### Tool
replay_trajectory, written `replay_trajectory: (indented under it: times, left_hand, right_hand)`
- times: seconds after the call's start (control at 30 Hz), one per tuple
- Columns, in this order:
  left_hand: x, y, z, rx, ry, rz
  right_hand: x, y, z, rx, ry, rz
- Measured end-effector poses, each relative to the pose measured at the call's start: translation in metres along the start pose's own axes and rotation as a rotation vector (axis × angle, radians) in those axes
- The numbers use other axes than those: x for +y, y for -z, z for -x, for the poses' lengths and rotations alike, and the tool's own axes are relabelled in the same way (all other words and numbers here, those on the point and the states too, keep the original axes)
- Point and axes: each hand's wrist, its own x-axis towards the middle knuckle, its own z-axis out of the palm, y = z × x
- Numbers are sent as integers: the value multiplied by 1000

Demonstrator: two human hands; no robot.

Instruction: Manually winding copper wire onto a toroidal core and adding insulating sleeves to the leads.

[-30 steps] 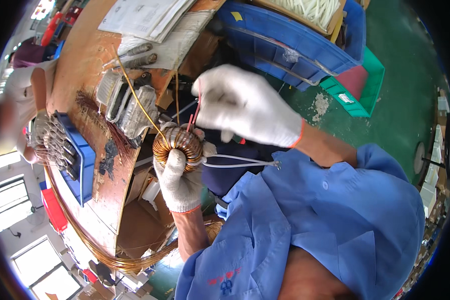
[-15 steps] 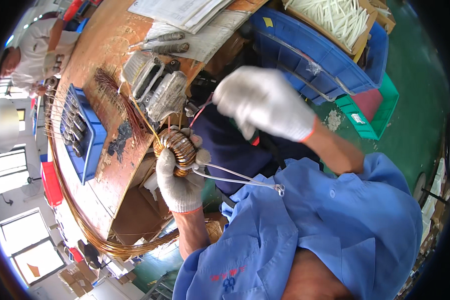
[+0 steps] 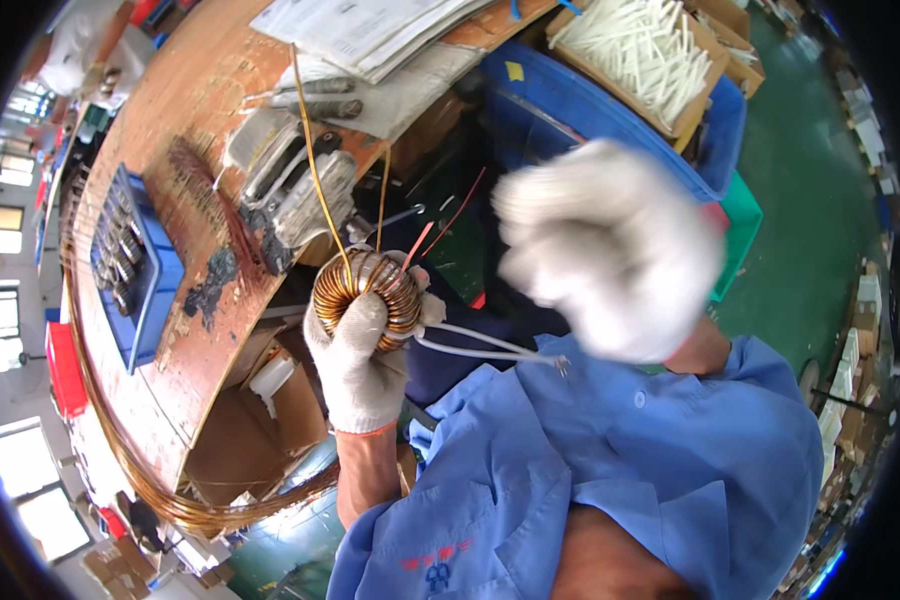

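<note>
My left hand [image 3: 358, 372], in a white knitted glove, grips a ring-shaped coil [image 3: 370, 268] of copper wire, its thumb over the front and fingers behind. Long copper leads [image 3: 318, 180] stand up from the coil's top. Short red leads [image 3: 417, 245] rise from its right side, free at their tips. A pair of white sleeved leads [image 3: 480, 345] runs right toward my blue shirt [image 3: 660, 430]. Well right of the coil, my right hand [image 3: 610, 250], gloved too, is raised and smeared by motion. Its fingers cannot be made out.
On the wooden bench [image 3: 185, 95] lie a wrapped clamp-like tool [image 3: 315, 200], papers [image 3: 370, 30] and a blue tray [image 3: 155, 290] of small coils. Copper wire [image 3: 140, 470] curves along the bench edge. A box of white tubes [image 3: 640, 60] sits over a blue bin [image 3: 540, 110].
My right hand has swung right, away from the red lead that ran up to it; that lead now stands loose. My left hand still holds the coil. The whole view has shifted slightly.
</note>
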Motion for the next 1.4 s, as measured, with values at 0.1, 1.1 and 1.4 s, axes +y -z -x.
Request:
replay_trajectory:
  times: [0.1,1.1,1.4]
  left_hand:
    - [-9,-14,-4,120,-13,-172]
    - [18,34,25,168,-230,-254]
    - [22,81,30,-184,-275,156]
  right_hand:
    - [6,-12,23,-162,254,514]
    - [8,-80,27,-496,68,79]
    - [15,-70,23,-199,-316,-661]
